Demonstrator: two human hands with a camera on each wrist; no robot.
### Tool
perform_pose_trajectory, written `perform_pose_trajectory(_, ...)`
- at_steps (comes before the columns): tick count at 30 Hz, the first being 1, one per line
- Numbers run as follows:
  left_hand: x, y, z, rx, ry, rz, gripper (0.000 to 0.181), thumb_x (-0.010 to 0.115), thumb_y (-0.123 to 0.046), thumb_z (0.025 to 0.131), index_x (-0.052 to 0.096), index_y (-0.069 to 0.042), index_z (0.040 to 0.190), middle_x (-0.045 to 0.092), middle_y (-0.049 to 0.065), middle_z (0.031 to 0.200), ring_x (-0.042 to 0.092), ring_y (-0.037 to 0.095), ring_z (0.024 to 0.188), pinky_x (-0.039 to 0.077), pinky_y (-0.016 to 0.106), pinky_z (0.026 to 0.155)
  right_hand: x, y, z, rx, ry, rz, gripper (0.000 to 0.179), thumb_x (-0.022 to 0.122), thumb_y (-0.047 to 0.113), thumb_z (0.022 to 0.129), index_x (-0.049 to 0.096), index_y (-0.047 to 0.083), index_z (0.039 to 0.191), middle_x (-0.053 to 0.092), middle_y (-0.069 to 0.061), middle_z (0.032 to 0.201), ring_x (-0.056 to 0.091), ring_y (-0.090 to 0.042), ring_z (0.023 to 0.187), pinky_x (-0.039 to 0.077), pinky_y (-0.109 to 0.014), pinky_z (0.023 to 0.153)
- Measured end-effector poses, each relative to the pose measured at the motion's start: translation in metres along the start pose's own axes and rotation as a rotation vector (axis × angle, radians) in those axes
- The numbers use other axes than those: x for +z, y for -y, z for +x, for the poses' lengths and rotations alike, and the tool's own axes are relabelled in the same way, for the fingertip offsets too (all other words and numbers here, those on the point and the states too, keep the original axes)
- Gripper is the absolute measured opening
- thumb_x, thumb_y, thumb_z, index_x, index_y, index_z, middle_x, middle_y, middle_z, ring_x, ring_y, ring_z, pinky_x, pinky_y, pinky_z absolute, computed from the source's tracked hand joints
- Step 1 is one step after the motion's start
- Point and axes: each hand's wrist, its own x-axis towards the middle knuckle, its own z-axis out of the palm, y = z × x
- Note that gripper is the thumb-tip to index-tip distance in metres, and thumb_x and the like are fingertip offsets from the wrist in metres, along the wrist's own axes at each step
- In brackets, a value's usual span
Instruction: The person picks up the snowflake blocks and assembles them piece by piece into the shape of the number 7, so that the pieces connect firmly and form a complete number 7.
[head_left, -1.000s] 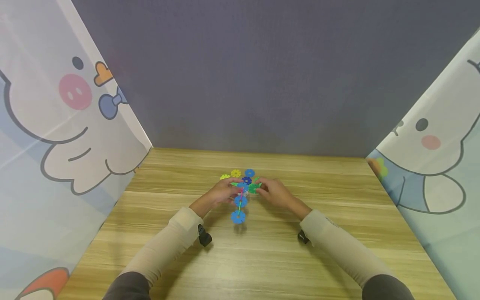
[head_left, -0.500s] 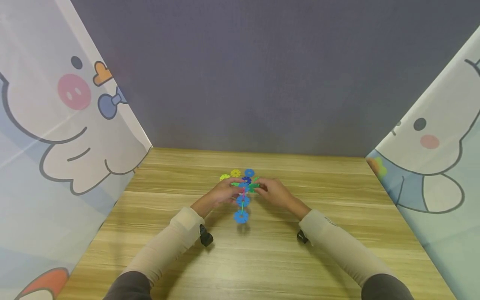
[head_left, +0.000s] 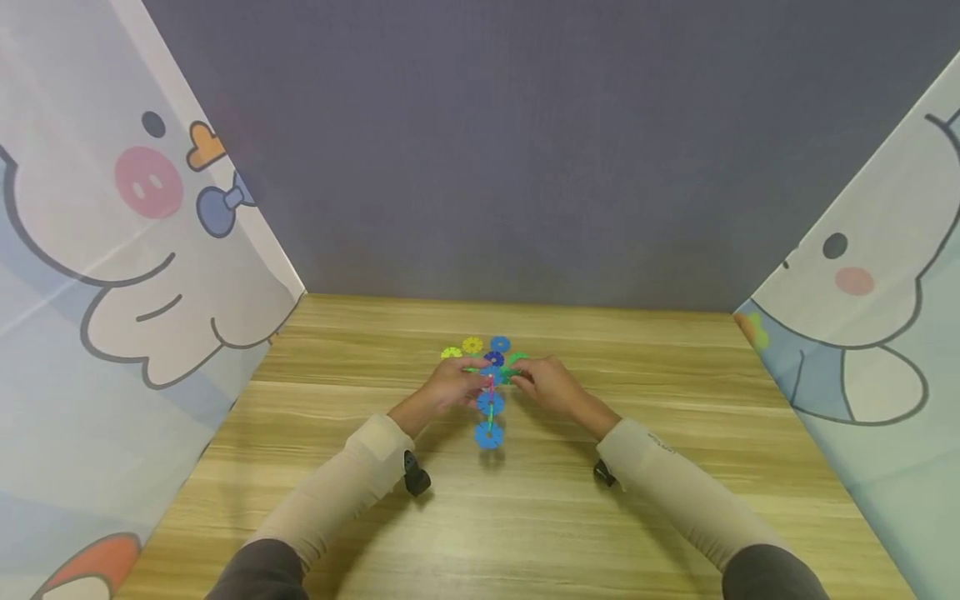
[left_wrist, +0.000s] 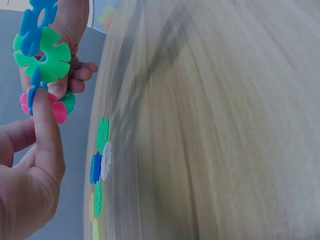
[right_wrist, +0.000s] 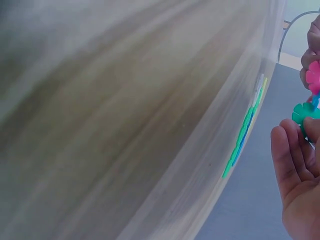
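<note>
A chain of notched plastic snowflake discs hangs between my hands above the table. My left hand [head_left: 447,386] pinches a blue disc at the chain's far end. Toward me the chain runs on through a middle blue disc [head_left: 491,404] to a blue end disc [head_left: 488,435]. In the left wrist view a light green disc [left_wrist: 52,62] and a pink disc [left_wrist: 59,112] show in the chain. My right hand [head_left: 553,385] pinches a dark green disc [right_wrist: 301,111] between thumb and fingers, right at the chain's held end; the fingers partly cover it.
Loose discs lie flat on the wood-grain table [head_left: 480,533] beyond my hands: yellow [head_left: 472,344], blue [head_left: 500,343], dark blue [head_left: 493,359], green [head_left: 518,358] and a white one [left_wrist: 106,161]. A grey panel [head_left: 517,167] stands behind, with cartoon-printed sheets at both sides.
The chain's near end has swung a little to the right. The dark green disc has turned from face-on to tilted and moved slightly left against the chain. Both hands keep their grip.
</note>
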Motion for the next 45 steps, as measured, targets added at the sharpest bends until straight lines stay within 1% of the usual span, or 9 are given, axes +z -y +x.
perform_pose_trajectory(3,0.001,0.0,0.001,-0.016,-0.022,-0.022,0.042,0.069,-0.012,0.097,0.062,-0.009,0.139,0.074,0.007,0.095,0.069,0.017,0.08,0.064,0.03,0.073,0.001,0.001,0.0,-0.004,-0.011,-0.012,0.013,0.067,0.015,0.099,0.073,0.005,0.104,0.062,0.004,0.067,0.045,0.0,0.055,0.044,-0.015,0.052)
perform_pose_trajectory(8,0.003,-0.002,0.002,-0.035,-0.042,-0.063,0.044,0.07,-0.01,0.096,0.062,-0.008,0.139,0.073,0.007,0.091,0.067,0.015,0.076,0.064,0.029,0.071,0.003,0.002,0.002,-0.03,-0.024,-0.019,0.015,0.066,0.014,0.099,0.073,0.003,0.108,0.064,0.002,0.068,0.046,0.0,0.055,0.045,-0.015,0.053)
perform_pose_trajectory(15,0.004,-0.004,0.001,-0.036,-0.039,-0.055,0.047,0.07,-0.009,0.096,0.06,-0.006,0.141,0.073,0.006,0.09,0.066,0.012,0.072,0.064,0.028,0.071,0.008,-0.001,0.004,-0.021,-0.039,-0.037,0.013,0.068,0.015,0.099,0.074,0.004,0.104,0.064,0.003,0.069,0.048,-0.001,0.058,0.047,-0.016,0.056)
perform_pose_trajectory(22,0.001,-0.003,0.003,-0.033,-0.005,-0.033,0.047,0.07,-0.014,0.097,0.06,-0.009,0.142,0.075,0.004,0.09,0.07,0.013,0.076,0.064,0.028,0.071,0.003,-0.004,0.003,0.017,0.035,0.023,0.013,0.066,0.016,0.1,0.071,0.005,0.105,0.056,0.006,0.066,0.044,-0.003,0.056,0.044,-0.018,0.053)
perform_pose_trajectory(26,-0.001,-0.006,0.002,-0.032,-0.004,-0.024,0.048,0.072,-0.017,0.096,0.061,-0.012,0.142,0.076,0.004,0.094,0.071,0.015,0.081,0.064,0.028,0.072,-0.002,-0.007,0.004,0.032,0.077,0.044,0.015,0.065,0.018,0.101,0.07,0.006,0.108,0.059,0.004,0.068,0.046,-0.003,0.056,0.045,-0.019,0.054)
perform_pose_trajectory(30,-0.003,-0.006,0.004,-0.038,-0.007,-0.04,0.047,0.072,-0.018,0.096,0.062,-0.014,0.141,0.078,0.006,0.098,0.073,0.016,0.083,0.064,0.029,0.072,-0.006,-0.012,0.005,0.035,0.096,0.023,0.018,0.066,0.019,0.1,0.071,0.007,0.113,0.072,-0.001,0.08,0.059,-0.005,0.064,0.054,-0.022,0.062)
perform_pose_trajectory(34,-0.005,-0.005,0.004,-0.048,-0.019,-0.064,0.046,0.072,-0.016,0.096,0.062,-0.015,0.141,0.078,0.01,0.103,0.074,0.018,0.085,0.064,0.029,0.071,-0.009,-0.017,0.005,0.038,0.106,0.003,0.022,0.067,0.018,0.1,0.071,0.007,0.118,0.078,-0.005,0.098,0.073,-0.013,0.085,0.061,-0.028,0.077)
perform_pose_trajectory(38,-0.006,-0.005,0.003,-0.054,-0.031,-0.071,0.048,0.072,-0.016,0.095,0.062,-0.014,0.141,0.078,0.01,0.104,0.074,0.019,0.086,0.063,0.028,0.07,-0.012,-0.02,0.007,0.059,0.116,0.003,0.022,0.065,0.017,0.101,0.071,0.007,0.12,0.078,-0.008,0.105,0.074,-0.02,0.095,0.062,-0.034,0.082)
perform_pose_trajectory(45,-0.008,-0.003,0.003,-0.043,-0.006,-0.065,0.048,0.071,-0.017,0.097,0.059,-0.012,0.143,0.078,0.008,0.105,0.073,0.019,0.087,0.064,0.03,0.073,-0.016,-0.026,0.014,0.083,0.101,-0.02,0.02,0.064,0.014,0.1,0.071,0.007,0.118,0.077,-0.008,0.102,0.073,-0.02,0.092,0.062,-0.034,0.08)
